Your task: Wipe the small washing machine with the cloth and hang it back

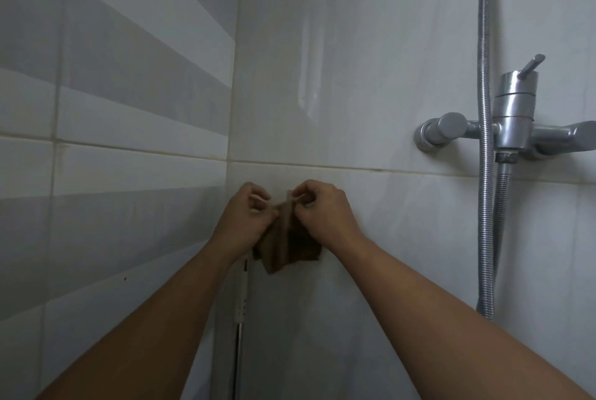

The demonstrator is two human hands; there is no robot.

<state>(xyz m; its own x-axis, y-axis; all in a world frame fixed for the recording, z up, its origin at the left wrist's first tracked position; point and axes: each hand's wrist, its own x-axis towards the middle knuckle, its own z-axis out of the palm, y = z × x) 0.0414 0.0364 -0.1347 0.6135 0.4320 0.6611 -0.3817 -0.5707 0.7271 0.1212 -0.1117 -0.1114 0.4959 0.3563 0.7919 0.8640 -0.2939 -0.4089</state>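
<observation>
Working at the wall corner, both hands are meeting at the top of the brown cloth (287, 248), which is hanging flat against the white tiled wall (354, 77) just right of the corner joint. The left hand (248, 216) is curling its fingers in and pinching the cloth's upper left edge, fingers mostly closed. The right hand (322, 209) is also curling, fingertips pinching a thin pale loop or tab at the cloth's top; hard to tell exactly what that strip is. A hook is probably sitting behind the fingers but it is hidden, so cannot confirm.

The washing machine is not showing in this view at all. Judging from that and the task, this is looking like either the take-down at the start or the hang-back at the end; cannot tell which from this view alone.

The shower mixer tap (512, 122) and its metal hose (485, 174) are sitting well apart to the right, not involved. A thin dark rod or pipe (240, 319) is running down below the cloth near the corner.

Next move is calling for fine fingertip work: keeping the loop open with the right hand, steadying the cloth body with the left, and seating or freeing the loop on whatever is holding it, without letting the cloth slip down the wall
</observation>
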